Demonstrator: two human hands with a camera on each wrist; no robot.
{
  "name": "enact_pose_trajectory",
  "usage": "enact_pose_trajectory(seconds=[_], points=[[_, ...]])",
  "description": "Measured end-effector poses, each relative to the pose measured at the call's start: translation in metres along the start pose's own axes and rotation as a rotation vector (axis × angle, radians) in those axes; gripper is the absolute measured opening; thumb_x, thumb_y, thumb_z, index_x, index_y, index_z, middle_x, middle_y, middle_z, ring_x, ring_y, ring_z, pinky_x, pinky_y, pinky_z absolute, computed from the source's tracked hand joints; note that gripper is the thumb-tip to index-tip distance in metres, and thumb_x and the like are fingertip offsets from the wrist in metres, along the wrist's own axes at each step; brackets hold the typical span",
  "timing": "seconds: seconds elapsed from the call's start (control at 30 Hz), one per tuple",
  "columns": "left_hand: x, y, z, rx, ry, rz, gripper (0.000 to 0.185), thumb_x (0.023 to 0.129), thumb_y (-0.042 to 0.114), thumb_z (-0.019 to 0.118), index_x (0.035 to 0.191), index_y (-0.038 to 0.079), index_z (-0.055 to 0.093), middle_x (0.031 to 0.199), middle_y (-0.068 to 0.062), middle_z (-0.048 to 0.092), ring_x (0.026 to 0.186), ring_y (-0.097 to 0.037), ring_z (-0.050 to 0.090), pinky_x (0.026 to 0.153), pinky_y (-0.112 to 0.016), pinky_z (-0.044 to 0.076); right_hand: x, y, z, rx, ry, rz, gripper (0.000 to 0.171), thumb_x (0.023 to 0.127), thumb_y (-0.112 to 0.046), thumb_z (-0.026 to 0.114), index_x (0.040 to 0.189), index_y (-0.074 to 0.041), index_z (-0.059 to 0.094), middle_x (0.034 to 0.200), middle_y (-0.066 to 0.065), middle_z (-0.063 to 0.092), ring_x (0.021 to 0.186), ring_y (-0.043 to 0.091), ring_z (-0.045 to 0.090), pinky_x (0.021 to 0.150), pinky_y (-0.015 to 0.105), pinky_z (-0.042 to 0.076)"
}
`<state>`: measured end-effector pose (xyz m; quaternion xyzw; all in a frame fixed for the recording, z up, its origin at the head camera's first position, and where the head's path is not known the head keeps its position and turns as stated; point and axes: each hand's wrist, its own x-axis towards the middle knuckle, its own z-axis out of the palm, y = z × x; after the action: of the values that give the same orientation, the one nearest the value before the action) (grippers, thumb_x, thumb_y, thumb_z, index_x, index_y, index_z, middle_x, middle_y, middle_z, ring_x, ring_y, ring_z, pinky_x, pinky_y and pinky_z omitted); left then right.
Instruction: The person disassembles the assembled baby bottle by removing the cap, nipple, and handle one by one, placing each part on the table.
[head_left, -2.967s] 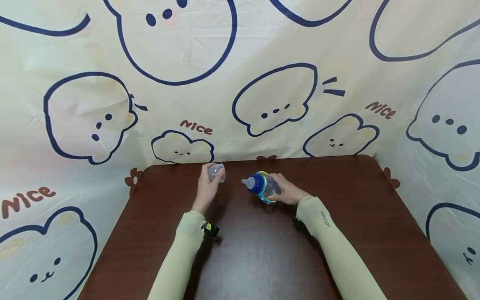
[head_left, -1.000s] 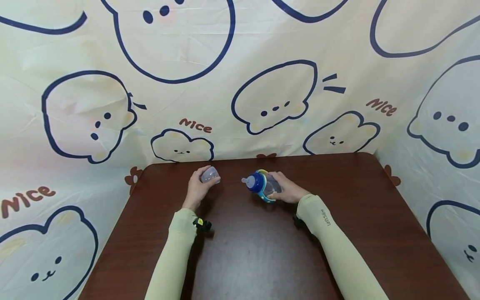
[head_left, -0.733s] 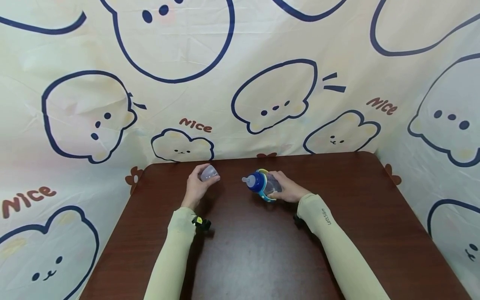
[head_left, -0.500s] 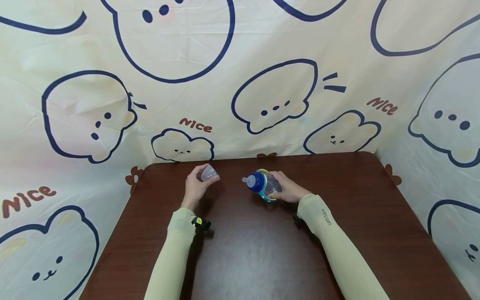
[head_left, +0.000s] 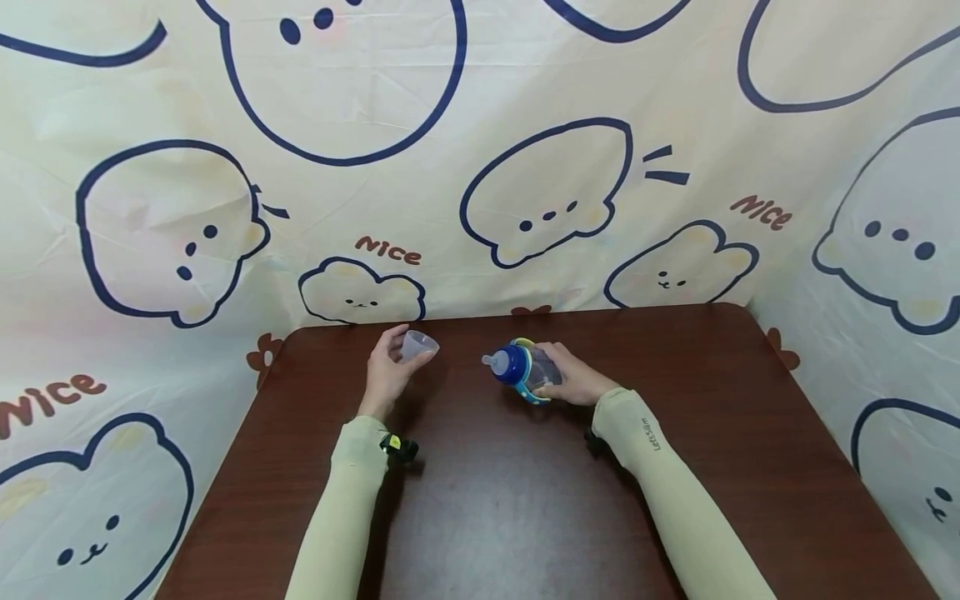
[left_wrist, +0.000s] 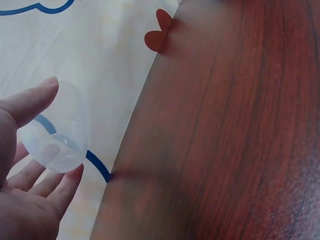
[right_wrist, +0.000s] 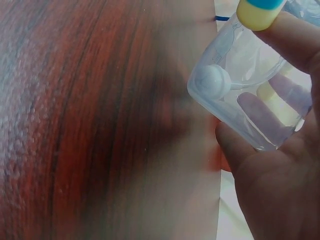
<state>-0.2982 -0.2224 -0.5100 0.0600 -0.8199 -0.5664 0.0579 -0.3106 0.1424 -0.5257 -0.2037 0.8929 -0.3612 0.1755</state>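
- Two items in hand, both held above the far half of the table [head_left: 675,467].
- Item 1: clear cap [head_left: 417,344], a small translucent plastic dome, smooth and thin-walled, open mouth turned up and to the right in the head view. In the left wrist view the cap [left_wrist: 56,131] shows a blue line of the backdrop through its wall.
- Holder of item 1: left hand [head_left: 386,371], palm turned inward, wrist straight from the forearm. Thumb lies over the top of the cap and the fingers [left_wrist: 60,187] curl under it, pinching it lightly at the tips.
- Item 2: baby bottle [head_left: 525,371], tilted, nipple pointing left toward the cap and well apart from it. Clear plastic body, dark blue collar, pale translucent nipple, light blue and yellow handle ring. The right wrist view shows the bottle [right_wrist: 250,100] from below: rounded-square transparent base, a white ball on a thin tube inside.
- Holder of item 2: right hand [head_left: 573,383], fingers [right_wrist: 295,42] wrapped round the clear body from behind, thumb below.
- Both forearms: pale green sleeves [head_left: 341,508], one black wrist device on each.
- Surface: dark red-brown wood-grain table, rounded far corners, slight sheen.
- Surround: cream fabric backdrop [head_left: 225,125], navy-outlined cartoon animals, brown "nice" lettering.
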Motion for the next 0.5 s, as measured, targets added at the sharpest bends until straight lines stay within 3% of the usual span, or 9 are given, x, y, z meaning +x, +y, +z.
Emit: enact_pose_trajectory(seconds=[0.5], points=[[0.0012, -0.0022, 0.0008, -0.023, 0.007, 0.010, 0.073, 0.086, 0.019, 0.087, 0.148, 0.009, 0.050, 0.148, -0.017, 0.050, 0.135, -0.037, 0.053, 0.111, -0.054, 0.049, 0.0017, 0.0016, 0.0009, 0.004, 0.005, -0.003, 0.083, 0.093, -0.037, 0.078, 0.158, -0.026, 0.028, 0.148, 0.010, 0.040, 0.134, 0.033, 0.045, 0.114, 0.060, 0.042]])
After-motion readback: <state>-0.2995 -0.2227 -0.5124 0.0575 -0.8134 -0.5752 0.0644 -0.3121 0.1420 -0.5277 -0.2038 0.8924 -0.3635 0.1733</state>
